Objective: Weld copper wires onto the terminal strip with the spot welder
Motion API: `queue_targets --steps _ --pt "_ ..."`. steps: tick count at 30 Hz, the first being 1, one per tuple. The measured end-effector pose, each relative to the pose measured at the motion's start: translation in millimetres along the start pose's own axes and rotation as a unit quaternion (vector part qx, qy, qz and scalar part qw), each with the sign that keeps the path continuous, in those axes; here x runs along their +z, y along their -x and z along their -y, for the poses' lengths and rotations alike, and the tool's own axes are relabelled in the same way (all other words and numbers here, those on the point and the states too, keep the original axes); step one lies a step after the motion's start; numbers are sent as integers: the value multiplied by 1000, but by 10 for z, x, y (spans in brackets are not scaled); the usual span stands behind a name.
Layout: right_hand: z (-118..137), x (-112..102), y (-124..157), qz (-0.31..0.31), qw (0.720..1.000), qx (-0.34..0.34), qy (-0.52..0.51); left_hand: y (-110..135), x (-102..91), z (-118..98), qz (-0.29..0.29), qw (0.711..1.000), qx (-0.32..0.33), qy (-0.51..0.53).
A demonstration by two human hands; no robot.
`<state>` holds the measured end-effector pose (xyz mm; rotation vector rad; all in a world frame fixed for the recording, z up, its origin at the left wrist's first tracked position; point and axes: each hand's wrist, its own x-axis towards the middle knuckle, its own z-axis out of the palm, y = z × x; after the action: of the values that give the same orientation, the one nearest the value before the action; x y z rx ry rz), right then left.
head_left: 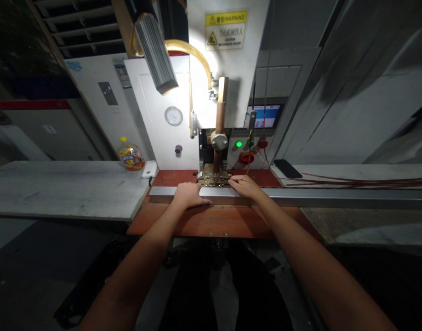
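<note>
A long grey metal bar (321, 196) lies across the red-brown work plate (211, 220) in front of a white press machine (211, 92). My left hand (188, 195) lies over the bar's left part, fingers curled round its top edge. My right hand (246, 186) rests on the bar just right of the machine's copper electrode (219, 124), fingers pressed flat on it. Behind the bar, under the electrode, sits a small brass fixture (213, 176).
A grey table (66, 188) at the left carries a yellow-capped bottle (130, 155) and a small white box (149, 169). On the right bench lie a black phone (287, 168) and thin copper-coloured strips (362, 182). Green (238, 144) and red buttons (246, 158) sit on the machine front.
</note>
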<state>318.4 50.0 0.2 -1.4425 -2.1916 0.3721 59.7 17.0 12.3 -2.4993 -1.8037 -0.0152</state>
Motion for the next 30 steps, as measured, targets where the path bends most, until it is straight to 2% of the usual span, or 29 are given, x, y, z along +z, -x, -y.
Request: queue_targets --steps 19,30 --pt "-5 3 -7 7 999 -3 33 -7 3 8 7 1000 -7 0" --pt "64 -38 13 17 1000 11 12 8 -21 -6 3 1000 -3 3"
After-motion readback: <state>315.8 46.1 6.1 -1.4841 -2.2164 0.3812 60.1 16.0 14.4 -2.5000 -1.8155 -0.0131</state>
